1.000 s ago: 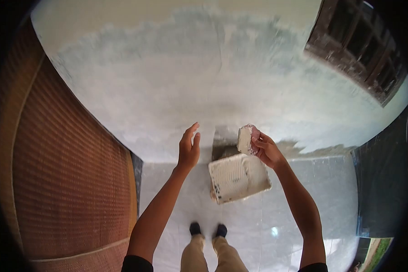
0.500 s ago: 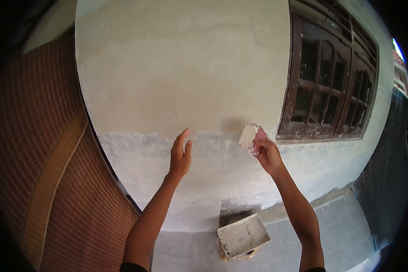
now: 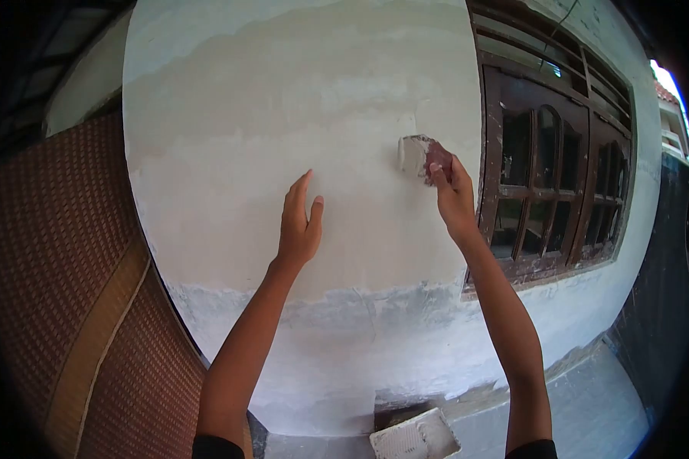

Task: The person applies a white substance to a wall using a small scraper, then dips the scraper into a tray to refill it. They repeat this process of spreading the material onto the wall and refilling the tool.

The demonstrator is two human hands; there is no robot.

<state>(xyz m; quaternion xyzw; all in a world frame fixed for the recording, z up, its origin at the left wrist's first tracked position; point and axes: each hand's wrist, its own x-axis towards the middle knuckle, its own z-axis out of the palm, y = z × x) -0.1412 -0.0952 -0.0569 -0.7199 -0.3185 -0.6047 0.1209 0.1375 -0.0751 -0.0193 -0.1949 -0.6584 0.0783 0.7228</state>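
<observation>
A flat reddish putty scraper (image 3: 439, 161), its left side coated in pale filler, is pinched between the thumb and fingers of my right hand (image 3: 456, 200). Its coated edge overlaps the upper wall, left of the window. My left hand (image 3: 301, 222) is raised in front of the wall with fingers stretched out and thumb apart, holding nothing. Behind both hands, the wall (image 3: 230, 222) has a beige filled upper area and a whiter, patchy lower band with a ragged border between them.
A paint tray (image 3: 417, 437) smeared with pale filler stands on the grey floor (image 3: 582, 405) at the wall's foot. To the right is a dark wooden window (image 3: 547, 145) with glass panes. A brown woven panel (image 3: 61, 222) lines the left side; a dark sheet (image 3: 654, 260) hangs far right.
The view has tilted upward, so the wall border and tray sit lower. Both hands have risen along the wall, the right one with the scraper higher beside the window.
</observation>
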